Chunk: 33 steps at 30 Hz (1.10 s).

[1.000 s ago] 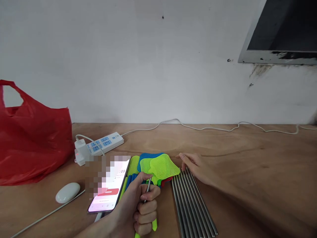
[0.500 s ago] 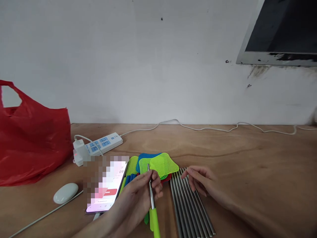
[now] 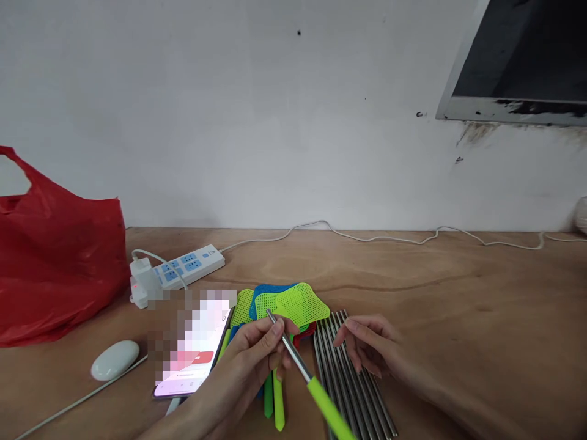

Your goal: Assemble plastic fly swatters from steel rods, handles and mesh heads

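My left hand (image 3: pixel 261 351) pinches a steel fly swatter rod (image 3: pixel 298 360) near its upper end. A lime-green grip covers the rod's lower part, which slants down to the right past the bottom edge. Over a row of several bare steel rods (image 3: pixel 351 385), my right hand (image 3: pixel 369 345) hovers with loosely bent fingers apart and nothing in them. Just beyond my left hand lies a pile of mesh swatter heads, a lime-green head (image 3: pixel 302 304) on top, a blue head (image 3: pixel 270 288) and partly hidden red ones below. Green and lime stems (image 3: pixel 279 409) stick out under my hand.
Left of the pile lies a lit phone (image 3: pixel 202 354), partly blurred out. Farther left are a white mouse (image 3: pixel 115 359), a power strip (image 3: pixel 190 267) with a plugged-in charger, and a red plastic bag (image 3: pixel 64 263). A white cable (image 3: pixel 380 238) runs along the wall.
The rod in my left hand has swung from nearly upright to a slant, its lime-green grip moving right across the steel rods. My right hand has barely moved.
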### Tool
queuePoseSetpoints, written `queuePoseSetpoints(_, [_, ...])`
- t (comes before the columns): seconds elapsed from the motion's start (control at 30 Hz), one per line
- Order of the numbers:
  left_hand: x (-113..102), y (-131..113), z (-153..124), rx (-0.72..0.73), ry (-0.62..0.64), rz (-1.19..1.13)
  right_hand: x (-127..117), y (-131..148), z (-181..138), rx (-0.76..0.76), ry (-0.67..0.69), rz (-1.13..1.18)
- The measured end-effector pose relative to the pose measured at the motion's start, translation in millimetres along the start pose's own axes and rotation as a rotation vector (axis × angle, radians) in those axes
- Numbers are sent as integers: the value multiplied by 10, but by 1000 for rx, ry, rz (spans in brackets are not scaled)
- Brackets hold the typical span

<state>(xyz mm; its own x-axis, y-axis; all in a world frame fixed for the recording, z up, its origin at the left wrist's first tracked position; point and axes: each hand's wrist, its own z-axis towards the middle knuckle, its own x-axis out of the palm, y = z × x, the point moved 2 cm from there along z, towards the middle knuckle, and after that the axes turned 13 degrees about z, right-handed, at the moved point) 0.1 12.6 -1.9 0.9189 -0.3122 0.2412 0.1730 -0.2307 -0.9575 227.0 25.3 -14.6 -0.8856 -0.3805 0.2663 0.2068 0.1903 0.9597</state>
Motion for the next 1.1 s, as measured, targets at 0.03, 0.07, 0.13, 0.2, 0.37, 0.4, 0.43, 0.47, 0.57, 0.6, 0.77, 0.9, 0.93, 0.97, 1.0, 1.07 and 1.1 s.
queuePoseSetpoints(0.03, [-1, -1, 8, 6, -5, 16, -2, -20, -11, 20, 27, 8])
queuePoseSetpoints(0.07, [-3, 4, 14, 10, -9, 31, -2, -38, -24, 42, 56, 13])
queuePoseSetpoints(0.13, [-3, 23, 18, 20, -4, 57, 11, -59, -59, 89, 119, 1])
queuePoseSetpoints(0.2, [4, 44, 16, 40, 20, 81, 40, -45, -100, 103, 163, -36])
queuePoseSetpoints(0.37, [-16, 46, 9, 80, 10, 114, 105, -8, -173, 155, 251, -19])
queuePoseSetpoints(0.4, [-28, 37, 10, 81, -3, 126, 93, -21, -172, 183, 221, 29])
queuePoseSetpoints(0.43, [-38, 25, 11, 86, -9, 152, 74, -42, -165, 216, 182, 79])
queuePoseSetpoints(0.47, [-45, 11, 10, 91, -9, 192, 37, -54, -150, 192, 60, 177])
queuePoseSetpoints(0.57, [-34, -31, -3, 112, 6, 356, -25, -82, -95, 132, -67, 321])
queuePoseSetpoints(0.6, [-20, -37, -14, 113, 14, 408, -37, -82, -76, 98, -101, 343])
queuePoseSetpoints(0.77, [23, 43, -119, 85, 46, 580, -59, -86, -15, -71, -249, 440])
queuePoseSetpoints(0.9, [-45, 121, -195, 141, 60, 534, -115, -96, 26, -159, -324, 432])
queuePoseSetpoints(0.93, [-57, 116, -203, 178, 95, 514, -140, -93, 38, -163, -344, 436])
queuePoseSetpoints(0.97, [-64, 99, -207, 217, 130, 491, -167, -88, 51, -163, -362, 445])
queuePoseSetpoints(1.0, [-66, 75, -206, 254, 157, 472, -196, -80, 62, -162, -383, 455])
queuePoseSetpoints(1.07, [-60, 24, -195, 298, 160, 439, -251, -64, 76, -156, -424, 463])
queuePoseSetpoints(1.1, [-54, 11, -183, 290, 137, 438, -273, -57, 78, -152, -438, 461])
